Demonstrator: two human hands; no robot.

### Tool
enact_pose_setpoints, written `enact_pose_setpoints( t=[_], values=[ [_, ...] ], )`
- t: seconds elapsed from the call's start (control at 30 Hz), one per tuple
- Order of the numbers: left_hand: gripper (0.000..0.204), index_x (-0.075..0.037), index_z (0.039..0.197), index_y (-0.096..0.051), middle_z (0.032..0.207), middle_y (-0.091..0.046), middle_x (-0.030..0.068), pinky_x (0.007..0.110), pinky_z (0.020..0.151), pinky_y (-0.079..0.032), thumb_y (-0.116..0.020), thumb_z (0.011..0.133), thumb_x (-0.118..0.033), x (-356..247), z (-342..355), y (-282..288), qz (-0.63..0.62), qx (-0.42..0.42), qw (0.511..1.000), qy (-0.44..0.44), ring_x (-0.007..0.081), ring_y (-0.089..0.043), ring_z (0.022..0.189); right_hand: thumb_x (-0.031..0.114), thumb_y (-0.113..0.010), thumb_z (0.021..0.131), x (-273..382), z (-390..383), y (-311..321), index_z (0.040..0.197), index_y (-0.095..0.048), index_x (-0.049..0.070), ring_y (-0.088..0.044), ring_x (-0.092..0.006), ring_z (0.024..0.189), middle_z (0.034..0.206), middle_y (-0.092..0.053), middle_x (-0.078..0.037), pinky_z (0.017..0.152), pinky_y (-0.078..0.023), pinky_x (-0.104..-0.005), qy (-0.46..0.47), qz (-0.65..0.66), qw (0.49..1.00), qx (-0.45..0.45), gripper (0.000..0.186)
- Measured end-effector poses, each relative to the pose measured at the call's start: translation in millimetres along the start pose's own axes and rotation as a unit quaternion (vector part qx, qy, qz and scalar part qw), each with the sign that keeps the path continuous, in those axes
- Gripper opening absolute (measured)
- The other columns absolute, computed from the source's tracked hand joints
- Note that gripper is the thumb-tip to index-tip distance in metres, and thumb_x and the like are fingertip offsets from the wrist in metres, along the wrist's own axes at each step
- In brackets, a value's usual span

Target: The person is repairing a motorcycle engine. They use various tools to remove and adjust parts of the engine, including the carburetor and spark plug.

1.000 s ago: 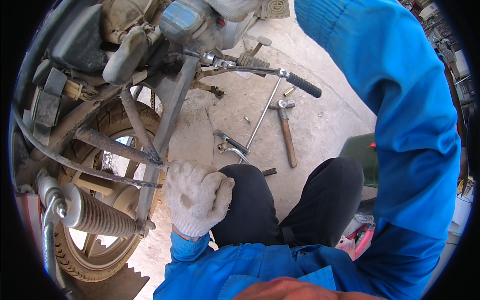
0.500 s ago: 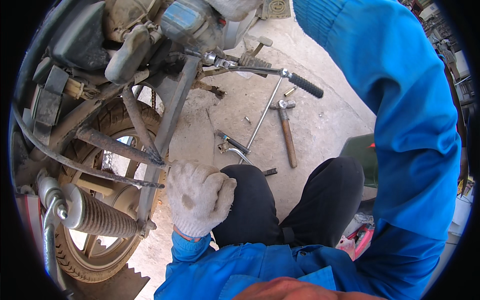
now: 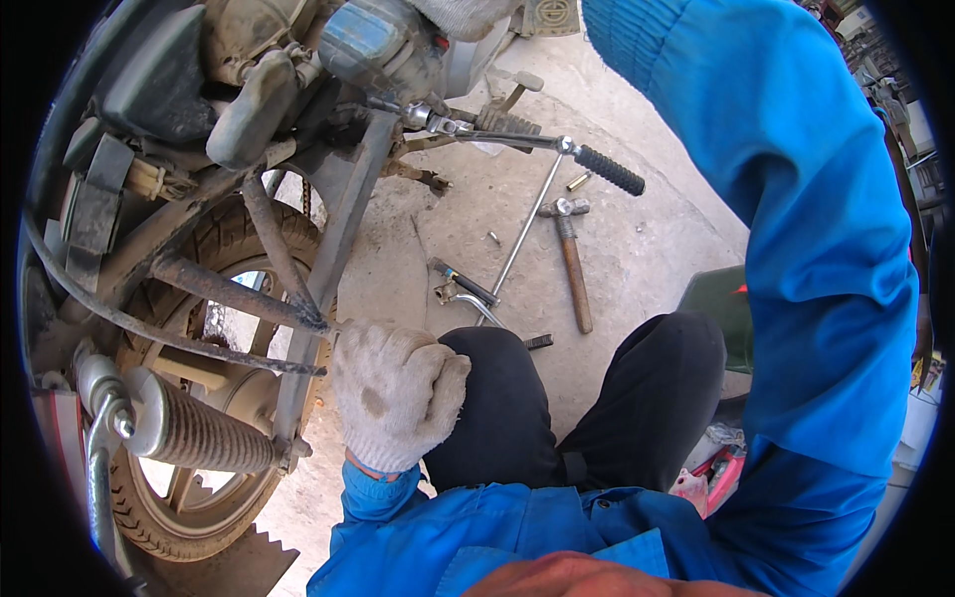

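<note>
My left hand (image 3: 398,396), in a dirty white knit glove, is curled into a fist beside the flat metal frame bar (image 3: 343,234) of a motorcycle, just left of my knee. What its fingers hold, if anything, is hidden. My right arm in a blue sleeve (image 3: 796,199) reaches far forward. Only part of my gloved right hand (image 3: 466,14) shows at the top edge, over the dusty engine area beside a blue-topped casing (image 3: 363,45); its fingers are out of sight. Below it, a kick-start lever (image 3: 507,138) with a black ribbed rubber end sticks out to the right.
A hammer (image 3: 572,264) with a wooden handle lies on the concrete floor. Near it are a long thin metal rod (image 3: 525,234), a black-handled tool (image 3: 466,282) and small metal pieces. The rear wheel (image 3: 149,517) and a coil shock absorber (image 3: 209,433) stand at left. A green container (image 3: 718,313) sits right of my knees.
</note>
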State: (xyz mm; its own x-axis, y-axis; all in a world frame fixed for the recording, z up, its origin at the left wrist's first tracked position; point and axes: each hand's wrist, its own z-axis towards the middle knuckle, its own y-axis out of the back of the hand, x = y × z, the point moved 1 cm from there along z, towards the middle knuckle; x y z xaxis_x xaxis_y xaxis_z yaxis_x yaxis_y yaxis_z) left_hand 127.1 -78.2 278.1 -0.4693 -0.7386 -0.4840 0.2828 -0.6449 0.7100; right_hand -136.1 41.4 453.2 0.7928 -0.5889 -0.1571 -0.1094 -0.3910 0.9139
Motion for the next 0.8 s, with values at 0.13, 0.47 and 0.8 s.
enact_pose_setpoints(
  t=[0.13, 0.47, 0.8],
  values=[
    [0.017, -0.013, 0.085, -0.071, 0.091, -0.069, 0.0046, 0.049, 0.082, -0.047, -0.087, 0.08, -0.014, -0.1, -0.3, 0.1, 0.002, 0.001, 1.0, 0.004, 0.0294, -0.064, 0.085, 0.019, -0.086, 0.076, 0.3, 0.8, 0.1, 0.108, -0.082, 0.004, -0.072, -0.0244, 0.075, 0.089, -0.08, -0.012, 0.068, -0.058, -0.0405, -0.001, 0.0, 1.0, 0.001, 0.036],
    [0.018, -0.013, 0.087, -0.07, 0.09, -0.068, 0.0044, 0.05, 0.081, -0.047, -0.086, 0.08, -0.014, 1.0, -1.4, -0.6, 0.004, 0.001, 1.0, 0.0, 0.0295, -0.064, 0.084, 0.019, -0.086, 0.075, 1.5, 1.5, 1.0, 0.108, -0.082, 0.005, -0.072, -0.0242, 0.075, 0.088, -0.08, -0.011, 0.068, -0.058, -0.0405, 0.0, -0.003, 1.0, 0.003, 0.036],
    [0.017, -0.013, 0.085, -0.07, 0.089, -0.068, 0.0048, 0.049, 0.081, -0.047, -0.086, 0.08, -0.013, 0.1, -0.4, -0.3, 0.005, -0.006, 1.0, -0.002, 0.0299, -0.065, 0.083, 0.019, -0.086, 0.075, 2.4, 3.3, 2.0, 0.108, -0.082, 0.005, -0.072, -0.024, 0.075, 0.088, -0.08, -0.011, 0.068, -0.058, -0.0405, -0.001, -0.009, 1.0, 0.008, 0.036]
  ],
)
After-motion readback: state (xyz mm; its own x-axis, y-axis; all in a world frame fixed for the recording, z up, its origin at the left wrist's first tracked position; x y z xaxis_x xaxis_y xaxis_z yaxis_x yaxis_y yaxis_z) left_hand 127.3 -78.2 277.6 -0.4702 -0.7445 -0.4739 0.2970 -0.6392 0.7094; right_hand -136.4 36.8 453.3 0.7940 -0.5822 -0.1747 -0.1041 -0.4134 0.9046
